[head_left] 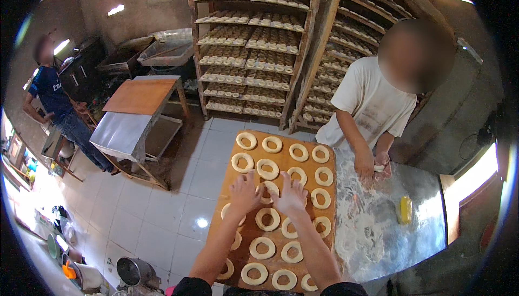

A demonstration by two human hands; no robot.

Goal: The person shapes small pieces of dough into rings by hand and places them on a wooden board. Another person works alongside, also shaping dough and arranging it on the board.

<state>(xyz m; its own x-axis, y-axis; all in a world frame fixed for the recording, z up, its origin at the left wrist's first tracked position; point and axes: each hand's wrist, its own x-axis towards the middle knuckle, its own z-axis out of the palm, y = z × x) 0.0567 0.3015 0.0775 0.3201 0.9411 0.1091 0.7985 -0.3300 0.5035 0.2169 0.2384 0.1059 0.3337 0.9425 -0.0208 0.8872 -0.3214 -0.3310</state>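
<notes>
A brown board (251,266) in front of me carries rows of pale dough rings (267,219). My left hand (245,192) and my right hand (290,194) reach over the middle of it. Between them is one dough ring (268,192), with the thumb and fingers of each hand at its opposite sides. My hands partly cover this ring, and my forearms hide parts of other rings. Whether the ring touches the board or is slightly lifted, I cannot tell.
A floured metal table (367,231) adjoins the board's right side, with a yellow object (405,210) on it. Across it a person in a white shirt (367,93) handles dough. Racks (246,52) full of rings stand behind. At left are another table (124,128) and a standing person (57,98).
</notes>
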